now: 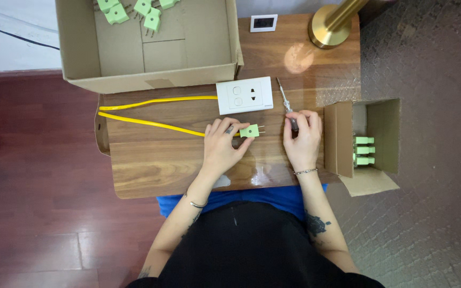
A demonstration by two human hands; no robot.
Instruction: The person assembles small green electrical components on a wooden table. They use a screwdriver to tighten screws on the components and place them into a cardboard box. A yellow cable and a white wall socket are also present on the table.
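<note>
My left hand [221, 146] holds a small green plug [250, 130] fitted on the end of a yellow cable [150, 124], its two metal prongs pointing right. My right hand [302, 140] grips the dark handle of a screwdriver [286, 102], whose shaft points away from me toward a white wall socket plate [244, 95]. Both hands rest on a small wooden table [161, 165]. The cable loops left and comes back to the socket plate.
A large open cardboard box [188, 50] with several green plugs [134, 10] sits at the table's far edge. A smaller open box [382, 136] holding green plugs [364, 150] stands at the right. A brass lamp base [327, 26] and a small white device [263, 23] are at the back.
</note>
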